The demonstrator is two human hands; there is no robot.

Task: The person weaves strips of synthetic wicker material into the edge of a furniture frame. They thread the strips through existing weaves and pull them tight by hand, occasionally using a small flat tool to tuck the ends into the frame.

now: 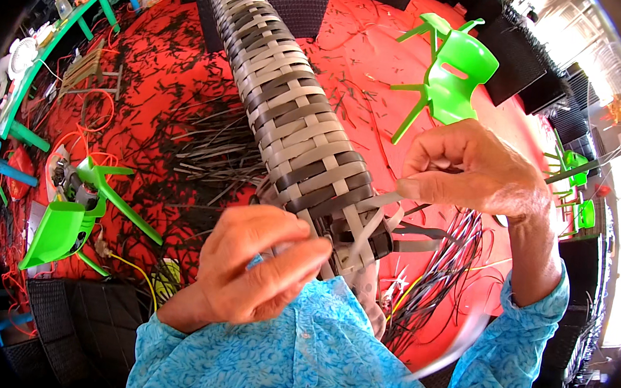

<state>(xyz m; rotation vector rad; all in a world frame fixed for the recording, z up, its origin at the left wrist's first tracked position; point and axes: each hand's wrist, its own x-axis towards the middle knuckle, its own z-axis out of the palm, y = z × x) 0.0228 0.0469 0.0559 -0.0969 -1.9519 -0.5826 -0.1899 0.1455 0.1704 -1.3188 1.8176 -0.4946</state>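
A long beam (295,111) wrapped in basket weave of flat grey and dark strips stretches away from my lap. Loose strip ends (413,241) stick out around its near end. My right hand (471,171) is to the right of that end, pinching a light grey strip (382,200) between thumb and finger; the strip leads to the weave. Curled and closed, my left hand (256,263) sits just left of the beam's near end. What its fingertips grip, if anything, is hidden.
Red floor covering (358,72) is littered with dark strip scraps. Bundled long strips (451,273) lie at right, more dark strips (218,149) at left. A green chair (457,74) stands far right; a tipped green chair (63,231) holds a tool at left. Dark woven furniture (283,3) stands behind.
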